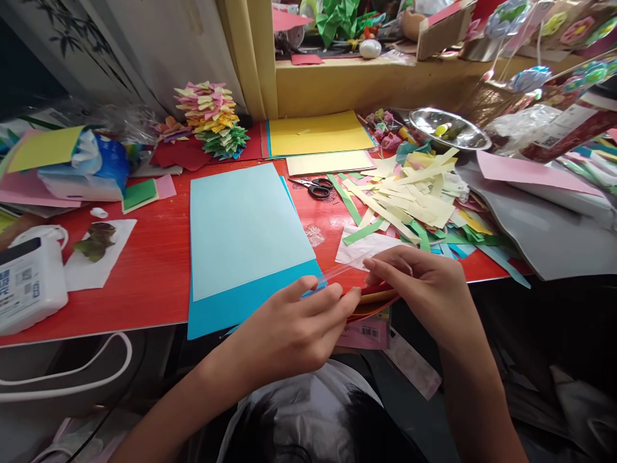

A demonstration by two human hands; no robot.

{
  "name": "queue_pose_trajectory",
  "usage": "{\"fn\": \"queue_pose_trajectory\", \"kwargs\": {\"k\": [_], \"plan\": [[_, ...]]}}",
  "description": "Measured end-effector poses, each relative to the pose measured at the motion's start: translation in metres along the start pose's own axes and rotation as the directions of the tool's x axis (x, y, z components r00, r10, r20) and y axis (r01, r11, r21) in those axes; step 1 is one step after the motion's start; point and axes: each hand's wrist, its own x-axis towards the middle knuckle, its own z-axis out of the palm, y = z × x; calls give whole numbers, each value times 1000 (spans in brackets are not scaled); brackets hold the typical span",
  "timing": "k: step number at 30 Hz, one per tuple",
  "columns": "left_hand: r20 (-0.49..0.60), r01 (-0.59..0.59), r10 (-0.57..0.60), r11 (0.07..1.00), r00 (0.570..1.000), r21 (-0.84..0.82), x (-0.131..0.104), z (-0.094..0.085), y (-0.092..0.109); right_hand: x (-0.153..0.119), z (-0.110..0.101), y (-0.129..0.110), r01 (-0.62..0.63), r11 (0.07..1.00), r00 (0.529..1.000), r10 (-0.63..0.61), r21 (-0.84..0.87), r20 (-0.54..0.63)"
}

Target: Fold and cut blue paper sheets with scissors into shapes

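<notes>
A clear plastic piece (344, 265) stretches between my two hands at the table's front edge. My left hand (306, 321) is closed round its left end, beside blue sheets (241, 297) with a light blue sheet (245, 225) on top. The fingers of my right hand (417, 283) pinch the right end. Just below my fingers, red and orange sheets (373, 302) stick out at the edge, partly hidden by my hands. Black-handled scissors (319, 188) lie beyond the light blue sheet, and a white paper piece (369, 247) lies behind my right hand.
Cut paper strips (409, 199) pile up at the right, by a metal bowl (450, 128). Yellow sheets (315, 134) lie at the back, near a folded-paper tower (212, 119). A white device (31, 283) and a tissue pack (89, 167) stand at the left of the red table (139, 276).
</notes>
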Motion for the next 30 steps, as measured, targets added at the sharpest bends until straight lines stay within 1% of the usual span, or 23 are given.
{"fn": "queue_pose_trajectory", "kwargs": {"k": [8,15,19,24,30], "plan": [[-43,-46,46,999,998,13,-4,1,1,0,0,0,2,1000,1000,-2,-18,2],[-77,-150,157,985,985,90,-10,5,-1,2,1,2,-6,1000,1000,6,-28,-1],[-44,-201,209,969,977,141,-13,5,-2,3,3,4,-3,999,1000,4,-37,5],[-5,-258,262,952,965,163,-16,6,-3,5,4,5,8,999,1000,-7,-43,10],[-16,-336,345,922,938,194,-21,10,-8,5,5,5,6,997,1000,-4,-79,21]]}}
